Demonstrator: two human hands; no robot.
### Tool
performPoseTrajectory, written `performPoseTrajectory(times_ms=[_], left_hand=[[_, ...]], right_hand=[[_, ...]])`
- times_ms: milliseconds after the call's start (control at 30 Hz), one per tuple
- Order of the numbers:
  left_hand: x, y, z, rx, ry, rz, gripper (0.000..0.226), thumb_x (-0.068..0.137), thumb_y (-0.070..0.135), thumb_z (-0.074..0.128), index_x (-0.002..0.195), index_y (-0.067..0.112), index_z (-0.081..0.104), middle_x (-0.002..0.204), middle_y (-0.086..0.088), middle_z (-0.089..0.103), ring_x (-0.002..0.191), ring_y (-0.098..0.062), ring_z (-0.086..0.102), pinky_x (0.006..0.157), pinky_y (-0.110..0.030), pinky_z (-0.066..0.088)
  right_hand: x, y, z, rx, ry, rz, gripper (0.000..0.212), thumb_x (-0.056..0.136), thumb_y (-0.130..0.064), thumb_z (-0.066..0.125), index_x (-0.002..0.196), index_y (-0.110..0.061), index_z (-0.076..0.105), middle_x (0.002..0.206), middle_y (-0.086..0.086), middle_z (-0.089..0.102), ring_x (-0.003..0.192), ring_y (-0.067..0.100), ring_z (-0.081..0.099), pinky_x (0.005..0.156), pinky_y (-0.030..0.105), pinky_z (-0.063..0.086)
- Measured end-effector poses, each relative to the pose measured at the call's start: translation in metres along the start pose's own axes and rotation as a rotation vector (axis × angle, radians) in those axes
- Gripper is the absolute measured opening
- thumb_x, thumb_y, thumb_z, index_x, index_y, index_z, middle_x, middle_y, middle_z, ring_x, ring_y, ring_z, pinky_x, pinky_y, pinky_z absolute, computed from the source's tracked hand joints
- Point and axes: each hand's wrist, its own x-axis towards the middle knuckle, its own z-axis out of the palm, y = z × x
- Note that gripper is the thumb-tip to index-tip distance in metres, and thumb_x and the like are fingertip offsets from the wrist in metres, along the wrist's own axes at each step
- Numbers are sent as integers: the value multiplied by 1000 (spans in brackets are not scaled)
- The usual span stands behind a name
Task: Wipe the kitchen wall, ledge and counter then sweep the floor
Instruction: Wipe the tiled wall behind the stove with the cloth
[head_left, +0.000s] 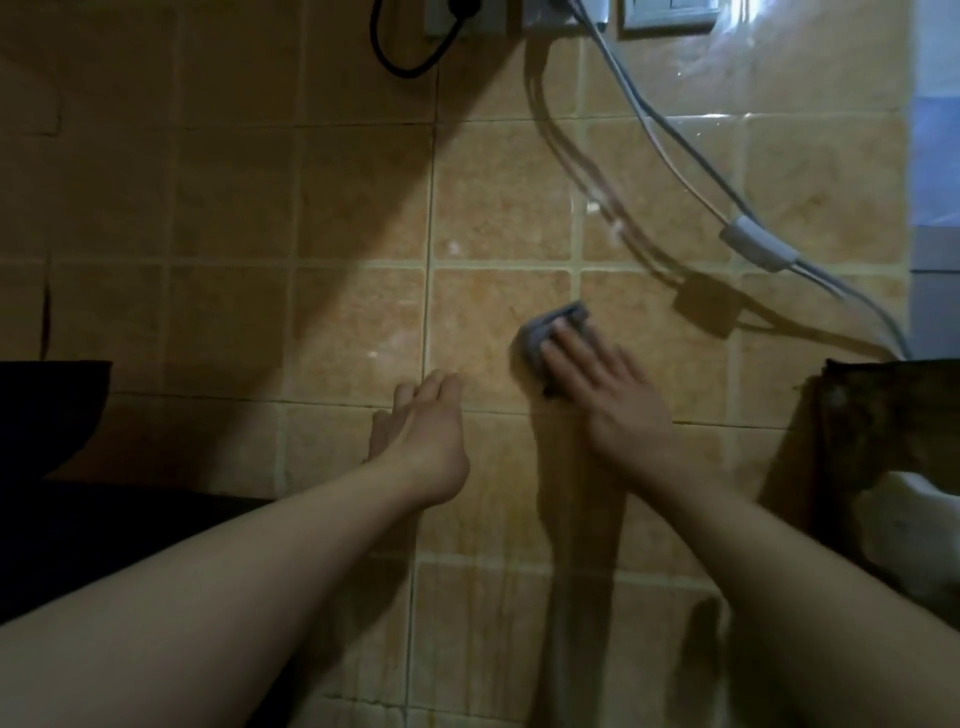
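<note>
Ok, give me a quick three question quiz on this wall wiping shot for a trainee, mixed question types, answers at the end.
1. True or false: the right hand presses a folded grey cloth flat against the tan tiled wall.
2. What does the left hand hold?
3. The grey cables hang: A) left of the cloth, B) above and right of it.

Key: 1 true. 2 nothing; its fingers rest on the wall. 3 B.

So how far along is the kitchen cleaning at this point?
Nothing visibly finished. In hand: the right hand presses a grey cloth flat on the tiled wall, while the left hand rests on the tiles. Drip streaks lower down remain; ledge, counter and floor aren't in view, so presumably still ahead.
</note>
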Motion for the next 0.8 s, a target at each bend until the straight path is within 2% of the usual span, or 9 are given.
performPoseTrajectory(times_ms=[67,133,233,367,467,567,667,733,800], left_hand=[[2,6,0,-3,15,22,76,82,1,42,148,23,11,157,6,7,140,-24,12,111,-40,25],[3,12,2,-6,28,34,76,82,0,42,147,23,12,156,7,5,140,-23,9,111,-40,23],[1,20,11,-15,35,55,78,81,-2,42,148,25,10,156,10,3,141,-22,7,112,-41,22],[-1,33,24,11,20,113,78,84,2,46,148,26,10,157,10,0,142,-21,4,113,-41,23],[0,45,28,24,5,169,78,85,4,47,148,27,8,157,10,-2,143,-22,2,113,-44,22],[2,58,27,48,9,218,78,87,7,49,149,28,6,157,10,-2,143,-23,1,112,-45,19],[0,67,31,46,9,229,78,87,9,50,149,28,7,157,10,-2,143,-23,1,112,-45,18],[-5,69,39,46,5,236,79,86,10,51,148,27,7,157,9,-1,143,-24,2,113,-44,20],[-12,73,49,59,-10,252,79,86,12,52,149,27,7,157,8,-1,143,-24,3,113,-44,21]], right_hand=[[9,23,-18,16,-4,176,70,81,-29,-1,150,-28,5,149,-9,-18,146,20,-6,114,32,-6],[0,26,-21,16,-16,242,60,90,-31,5,150,-26,2,152,-8,-21,144,19,-15,113,31,-11],[-40,3,8,49,23,194,58,89,-20,34,147,-16,29,157,4,8,144,24,2,115,42,11],[-70,11,22,68,-8,77,54,83,-25,32,133,-14,50,148,8,39,138,27,24,108,38,22],[-51,36,-6,74,123,306,52,90,-20,32,140,-14,43,155,7,24,143,27,16,113,42,22],[-31,57,-21,141,73,573,52,98,-15,31,148,-23,20,159,-3,-6,146,21,-8,117,38,2],[-58,45,10,132,198,588,52,94,-10,30,145,-16,28,159,4,1,146,29,-2,117,46,14],[-95,29,44,139,277,561,54,86,-4,46,139,-11,33,159,3,2,145,28,1,116,46,21],[-124,22,57,172,244,547,80,70,2,74,137,-12,32,159,-4,-5,146,21,-5,117,36,14]])
